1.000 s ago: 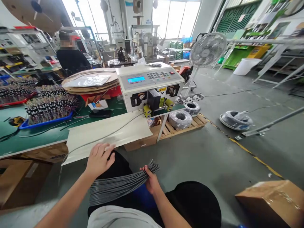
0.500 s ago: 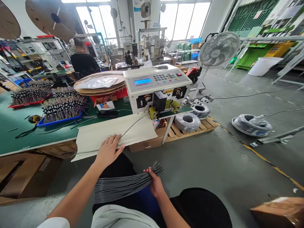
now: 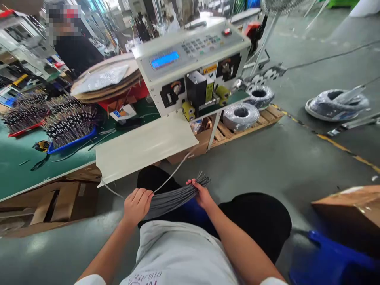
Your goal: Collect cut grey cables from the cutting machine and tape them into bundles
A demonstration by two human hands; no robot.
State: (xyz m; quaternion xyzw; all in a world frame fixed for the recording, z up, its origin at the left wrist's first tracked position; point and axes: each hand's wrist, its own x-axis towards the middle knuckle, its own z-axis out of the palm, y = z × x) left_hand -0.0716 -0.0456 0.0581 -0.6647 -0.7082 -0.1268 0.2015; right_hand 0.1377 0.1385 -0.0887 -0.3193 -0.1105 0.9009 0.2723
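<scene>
My left hand (image 3: 138, 204) is closed on a single grey cable (image 3: 175, 170), whose one end rises toward the right while the other trails to the left. In my right hand (image 3: 202, 194) is a bundle of grey cables (image 3: 173, 201), gripped close to its fanned-out right end. The bundle lies across my lap, its left end partly hidden behind my left hand. Beyond both hands stands a white wire-cutting machine (image 3: 192, 51) with a lit blue display and yellow rollers. From its front a cream sheet (image 3: 145, 146) slopes down over the table edge.
A blue tray (image 3: 74, 141) of wire bunches stands on the green table (image 3: 69, 158). Wrapped cable coils (image 3: 241, 117) rest on a wooden pallet (image 3: 261, 122). Cardboard boxes (image 3: 350, 206) and a blue container (image 3: 329, 253) are at lower right. A co-worker (image 3: 78, 51) is at back left.
My left hand has lifted the single cable off the cream sheet and brought it down beside the bundle. The cable's end is out of the rollers. The view has tilted down.
</scene>
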